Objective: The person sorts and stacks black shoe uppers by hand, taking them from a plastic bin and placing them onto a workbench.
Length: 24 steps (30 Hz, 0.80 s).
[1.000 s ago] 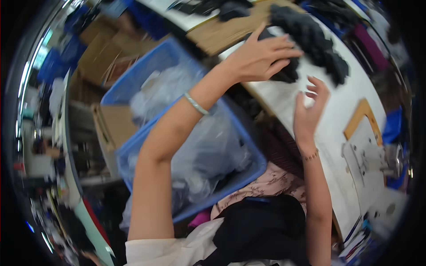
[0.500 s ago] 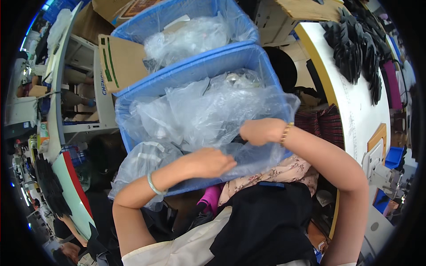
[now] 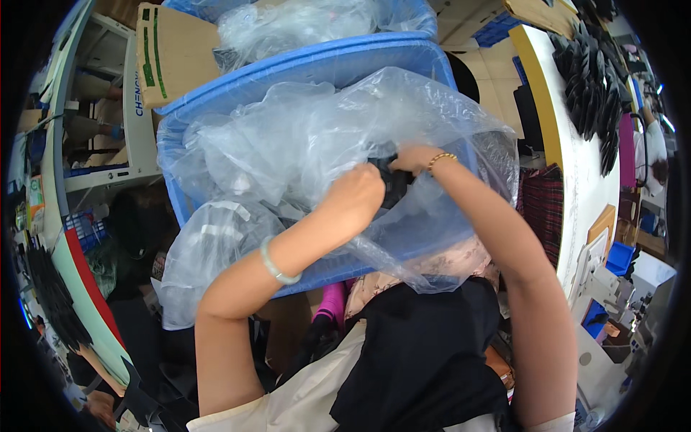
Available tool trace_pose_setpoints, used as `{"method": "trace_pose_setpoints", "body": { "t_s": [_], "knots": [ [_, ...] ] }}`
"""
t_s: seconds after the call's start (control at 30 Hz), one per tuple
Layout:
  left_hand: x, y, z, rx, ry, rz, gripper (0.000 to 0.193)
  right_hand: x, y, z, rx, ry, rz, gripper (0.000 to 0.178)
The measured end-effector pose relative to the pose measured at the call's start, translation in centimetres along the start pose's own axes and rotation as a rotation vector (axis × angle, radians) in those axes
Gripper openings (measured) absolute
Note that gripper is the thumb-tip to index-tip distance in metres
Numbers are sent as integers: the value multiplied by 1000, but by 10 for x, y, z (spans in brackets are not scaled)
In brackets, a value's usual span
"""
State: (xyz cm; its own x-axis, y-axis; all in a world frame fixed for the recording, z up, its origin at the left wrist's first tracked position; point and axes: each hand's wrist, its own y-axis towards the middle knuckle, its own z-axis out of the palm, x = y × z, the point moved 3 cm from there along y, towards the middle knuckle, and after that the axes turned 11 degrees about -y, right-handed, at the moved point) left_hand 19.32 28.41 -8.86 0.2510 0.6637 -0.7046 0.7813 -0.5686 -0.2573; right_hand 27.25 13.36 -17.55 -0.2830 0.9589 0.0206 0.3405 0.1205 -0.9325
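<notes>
As dark strips lie across a pale green desk at far left, a person in a black apron bends both arms over a blue front bin full of clear plastic. An upright piece of cardboard stands beside the bins, with a rear bin just behind the front one.

Toward the middle, the left hand is curled closed, knuckles up, its fingertips hidden; what it grips, if anything, cannot be told. Immediately to its right, amid the plastic, sits a dark piece, directly between the hands. Its visible part runs roughly from top to bottom of the view, though its full long axis is hidden. The right hand overlaps its upper right, fingers bent down and blurred, so its grip is also uncertain. Neither hand is clearly nearer.

Farther right, plaid cloth hangs beside a white desk, where black pieces lie in a row, well apart from the hands.
</notes>
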Motion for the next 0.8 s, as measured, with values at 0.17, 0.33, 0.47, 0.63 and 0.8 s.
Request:
{"method": "trace_pose_setpoints", "body": {
  "t_s": [0.17, 0.33, 0.47, 0.63, 0.8],
  "knots": [
    [41, 63, 62, 165, -131, -281, 17, 2, 21, 41, -70, 297, 119, 62],
    [174, 79, 139, 177, -124, -405, 47, 6, 80, 87, -630, 695, -215, 78],
    [137, 87, 135, 169, -41, -219, 57, -26, 53, 112, -583, 1002, -303, 77],
    [136, 60, 103, 319, -558, -523, 59, -1, -10, 93, -511, 1311, -574, 79],
    [98, 46, 83, 129, -514, -191, 67, -5, -15, 91, -750, 903, -170, 79]
  ]
}}
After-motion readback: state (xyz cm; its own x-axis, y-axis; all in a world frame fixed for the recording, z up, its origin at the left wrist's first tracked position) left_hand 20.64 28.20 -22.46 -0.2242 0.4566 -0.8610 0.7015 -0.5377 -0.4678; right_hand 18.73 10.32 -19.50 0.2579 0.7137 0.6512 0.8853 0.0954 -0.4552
